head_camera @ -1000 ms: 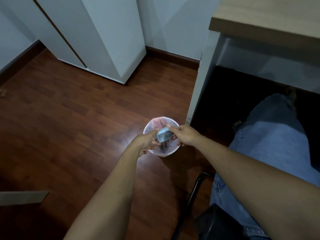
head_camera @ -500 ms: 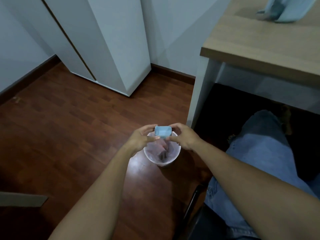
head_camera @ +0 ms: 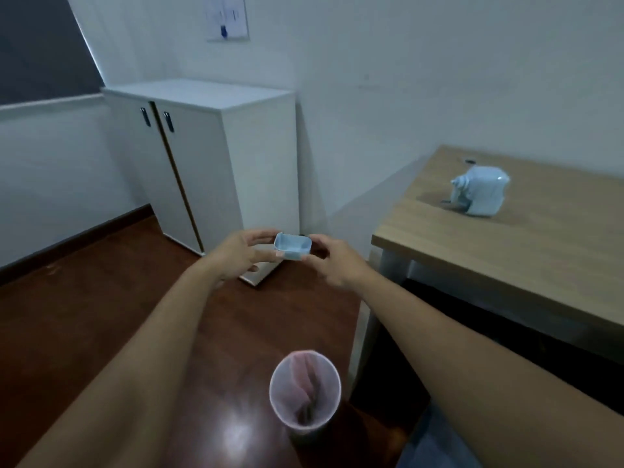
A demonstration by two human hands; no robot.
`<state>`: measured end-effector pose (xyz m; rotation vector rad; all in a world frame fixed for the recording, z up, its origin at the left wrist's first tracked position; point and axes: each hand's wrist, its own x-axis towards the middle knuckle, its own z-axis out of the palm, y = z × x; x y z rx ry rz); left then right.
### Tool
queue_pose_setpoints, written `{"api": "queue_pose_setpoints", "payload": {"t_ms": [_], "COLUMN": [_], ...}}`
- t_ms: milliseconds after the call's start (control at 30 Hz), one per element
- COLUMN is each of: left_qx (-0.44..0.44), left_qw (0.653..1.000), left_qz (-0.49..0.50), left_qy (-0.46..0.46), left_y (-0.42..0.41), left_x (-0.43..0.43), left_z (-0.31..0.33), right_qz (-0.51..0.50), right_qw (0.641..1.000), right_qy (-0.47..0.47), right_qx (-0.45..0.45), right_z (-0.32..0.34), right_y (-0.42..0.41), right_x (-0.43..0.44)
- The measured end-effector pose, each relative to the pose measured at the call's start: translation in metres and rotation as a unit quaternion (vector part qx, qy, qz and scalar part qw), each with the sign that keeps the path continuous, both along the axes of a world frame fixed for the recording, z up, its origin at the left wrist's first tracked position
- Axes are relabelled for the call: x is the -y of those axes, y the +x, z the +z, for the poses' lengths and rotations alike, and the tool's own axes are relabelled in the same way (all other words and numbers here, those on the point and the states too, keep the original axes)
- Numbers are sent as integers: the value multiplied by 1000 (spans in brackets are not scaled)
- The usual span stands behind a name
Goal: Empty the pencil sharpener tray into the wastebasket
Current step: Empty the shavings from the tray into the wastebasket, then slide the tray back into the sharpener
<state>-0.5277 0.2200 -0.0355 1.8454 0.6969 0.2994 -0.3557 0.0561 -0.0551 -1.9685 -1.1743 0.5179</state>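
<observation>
A small light-blue sharpener tray (head_camera: pixel 292 246) is held level, open side up, between both hands at mid-frame. My left hand (head_camera: pixel 243 252) pinches its left end and my right hand (head_camera: pixel 332 261) grips its right end. The round wastebasket (head_camera: pixel 305 389), lined with a pinkish bag holding dark shavings, stands on the floor well below and nearer to me than the tray. The light-blue pencil sharpener body (head_camera: pixel 479 194) sits on the wooden desk (head_camera: pixel 506 251) to the right.
A white two-door cabinet (head_camera: pixel 209 157) stands against the wall behind the hands. The desk's white leg (head_camera: pixel 366 319) is just right of the wastebasket. The floor (head_camera: pixel 84 309) is dark red wood. My jeans-clad leg shows at the bottom right.
Both hands have lifted the tray up and away from the wastebasket, turning it open side up. The view has tilted upward, bringing the desk top and sharpener body into sight.
</observation>
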Motion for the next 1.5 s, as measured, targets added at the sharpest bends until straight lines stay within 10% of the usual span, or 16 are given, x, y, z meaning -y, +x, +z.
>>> {"api": "queue_pose_setpoints", "payload": {"t_ms": [467, 833, 1500], "left_qx": [114, 82, 55], "left_qw": [989, 987, 983], "left_qz": [-89, -123, -112], "left_qy": [-26, 68, 135], "left_y": [95, 198, 277], "left_x": [63, 140, 145], "left_z": [88, 71, 59], "right_qz": [-30, -277, -103], "right_qw": [994, 942, 990], "right_qy": [-14, 128, 97], "right_qx": [103, 137, 5], "right_z": [146, 121, 76], "right_y": [82, 210, 290], "right_x": [104, 193, 204]}}
